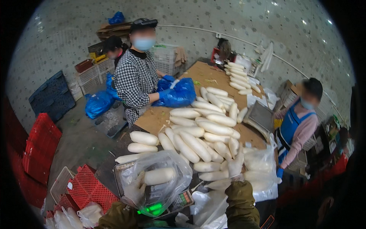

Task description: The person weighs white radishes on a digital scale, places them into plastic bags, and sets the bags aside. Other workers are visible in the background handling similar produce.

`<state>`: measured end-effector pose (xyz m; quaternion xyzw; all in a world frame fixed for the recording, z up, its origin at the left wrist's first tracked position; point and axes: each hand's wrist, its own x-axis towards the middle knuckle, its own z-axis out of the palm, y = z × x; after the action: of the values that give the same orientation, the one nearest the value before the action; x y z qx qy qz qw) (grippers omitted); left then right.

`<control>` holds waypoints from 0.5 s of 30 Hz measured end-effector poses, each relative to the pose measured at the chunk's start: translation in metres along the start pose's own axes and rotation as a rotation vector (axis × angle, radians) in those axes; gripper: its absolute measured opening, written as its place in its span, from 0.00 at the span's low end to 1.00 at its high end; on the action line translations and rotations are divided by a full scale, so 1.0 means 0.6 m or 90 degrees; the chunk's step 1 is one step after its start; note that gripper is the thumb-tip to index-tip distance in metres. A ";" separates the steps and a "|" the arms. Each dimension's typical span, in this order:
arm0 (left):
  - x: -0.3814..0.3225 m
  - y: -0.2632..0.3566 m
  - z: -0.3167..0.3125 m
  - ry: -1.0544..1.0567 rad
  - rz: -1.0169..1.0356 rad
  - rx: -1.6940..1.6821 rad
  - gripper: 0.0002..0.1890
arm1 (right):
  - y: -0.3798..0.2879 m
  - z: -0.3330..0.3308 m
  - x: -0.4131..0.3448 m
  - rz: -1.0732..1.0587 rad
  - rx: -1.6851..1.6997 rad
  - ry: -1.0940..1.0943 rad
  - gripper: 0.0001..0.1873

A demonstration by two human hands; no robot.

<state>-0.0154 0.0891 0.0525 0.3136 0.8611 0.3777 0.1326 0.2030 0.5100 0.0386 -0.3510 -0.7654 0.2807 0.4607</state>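
My left hand (135, 187), in a pale glove, has its fingers at the near end of a white radish (159, 176) in a clear plastic bag (183, 183). The bag lies open over the pan of a digital scale (117, 174); its green display glows through the film. My right hand (236, 164), also in a pale glove, reaches over the right edge of a big pile of white radishes (197, 143), fingers apart; the contact under its fingertips is hard to make out. Just right of it lie bagged radishes (258, 171).
Across the cardboard-covered table (154, 114), a person in a checked top handles a blue bag (183, 93). Another person in a blue apron stands at the right beside a second scale (258, 117). Red crates (88, 186) stand at lower left; loose plastic bags (210, 206) lie near me.
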 end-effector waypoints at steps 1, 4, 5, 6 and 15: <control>-0.001 -0.005 0.008 0.009 -0.015 -0.034 0.32 | 0.029 -0.003 0.035 0.000 -0.061 0.037 0.51; -0.006 0.026 0.000 0.008 -0.032 -0.062 0.31 | 0.136 0.014 0.096 0.119 -0.167 -0.005 0.56; -0.005 0.014 0.004 0.029 -0.006 -0.092 0.30 | 0.133 0.019 0.113 0.167 -0.219 -0.067 0.55; -0.016 -0.017 0.008 0.055 0.004 -0.114 0.30 | 0.066 0.020 0.117 0.214 -0.267 -0.147 0.55; -0.029 -0.029 -0.057 -0.015 -0.136 -0.486 0.29 | -0.119 -0.018 0.006 -0.163 -0.199 -0.120 0.52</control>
<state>-0.0259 0.0494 0.0628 0.1549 0.6847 0.6513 0.2882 0.1916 0.4718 0.0986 -0.2903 -0.8776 0.1299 0.3587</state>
